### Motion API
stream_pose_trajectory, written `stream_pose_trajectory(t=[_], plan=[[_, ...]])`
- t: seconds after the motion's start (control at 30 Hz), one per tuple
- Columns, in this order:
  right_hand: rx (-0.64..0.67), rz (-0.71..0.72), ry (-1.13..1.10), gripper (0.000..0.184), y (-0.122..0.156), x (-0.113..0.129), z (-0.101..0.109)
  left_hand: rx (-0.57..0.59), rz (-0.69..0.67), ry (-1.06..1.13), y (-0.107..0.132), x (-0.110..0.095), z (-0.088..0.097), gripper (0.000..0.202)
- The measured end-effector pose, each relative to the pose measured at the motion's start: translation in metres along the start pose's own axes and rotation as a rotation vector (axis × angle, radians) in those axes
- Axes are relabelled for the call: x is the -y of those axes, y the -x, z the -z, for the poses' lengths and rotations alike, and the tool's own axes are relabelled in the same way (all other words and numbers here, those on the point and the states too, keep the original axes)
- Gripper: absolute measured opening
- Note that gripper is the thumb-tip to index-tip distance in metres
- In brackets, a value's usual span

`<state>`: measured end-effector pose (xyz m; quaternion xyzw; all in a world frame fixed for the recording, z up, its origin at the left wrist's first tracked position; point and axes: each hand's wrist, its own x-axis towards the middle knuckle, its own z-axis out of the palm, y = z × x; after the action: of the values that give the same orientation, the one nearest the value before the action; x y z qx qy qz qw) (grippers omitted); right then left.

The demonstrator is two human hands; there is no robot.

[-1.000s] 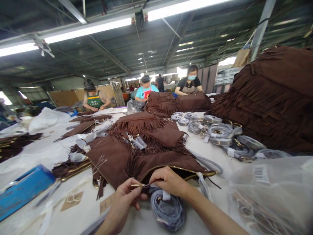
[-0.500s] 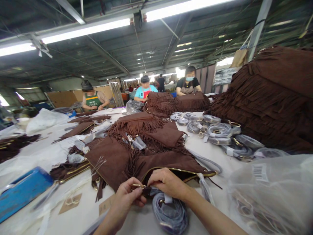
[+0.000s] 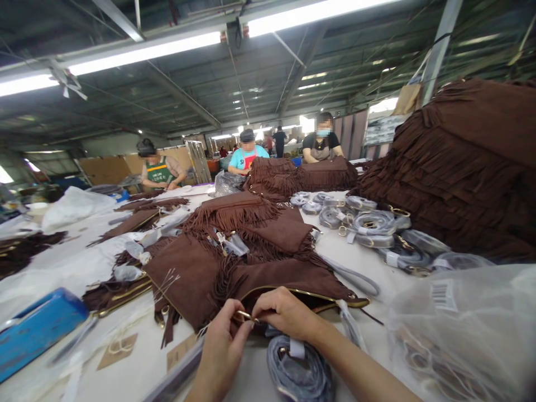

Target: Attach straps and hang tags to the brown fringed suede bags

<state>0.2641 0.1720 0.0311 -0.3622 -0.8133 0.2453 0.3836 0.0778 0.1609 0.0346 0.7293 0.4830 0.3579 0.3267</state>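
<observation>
At the near table edge, my left hand (image 3: 224, 343) pinches a gold metal snap hook (image 3: 245, 316) between thumb and forefinger. My right hand (image 3: 287, 312) meets it there, its fingers closed at the hook's end; what exactly they grip is hidden. Just behind both hands lies a brown suede fringed bag (image 3: 285, 273), its gold zip gaping. A grey plastic-wrapped coiled strap (image 3: 299, 368) rests on the table below my right wrist. How the hook joins the strap or the bag is covered by my fingers.
A tall pile of brown fringed bags (image 3: 464, 167) rises at right, with several wrapped strap coils (image 3: 374, 223) before it. A clear plastic bag (image 3: 464, 324) lies near right, a blue metal box (image 3: 42, 329) at left. Co-workers (image 3: 249, 153) sit across the table.
My left hand has turned more upright and shifted slightly right, bringing the hook closer to my right fingers. The coiled strap has moved slightly right.
</observation>
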Motion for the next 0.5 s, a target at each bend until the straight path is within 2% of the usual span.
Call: stream_pose_trajectory(t=[0.13, 0.37, 0.5], plan=[[0.021, -0.010, -0.006, 0.023, 0.001, 0.002, 0.001, -0.010, -0.011, -0.027, 0.001, 0.001, -0.003, 0.012], [0.027, -0.080, -0.038, 0.033, 0.004, 0.021, 0.010, -0.018, 0.017, 0.010, -0.002, -0.002, -0.002, 0.018], [0.034, -0.086, 0.001, 0.029, 0.008, 0.025, 0.005, -0.037, 0.010, -0.017, -0.003, 0.002, -0.003, 0.019]])
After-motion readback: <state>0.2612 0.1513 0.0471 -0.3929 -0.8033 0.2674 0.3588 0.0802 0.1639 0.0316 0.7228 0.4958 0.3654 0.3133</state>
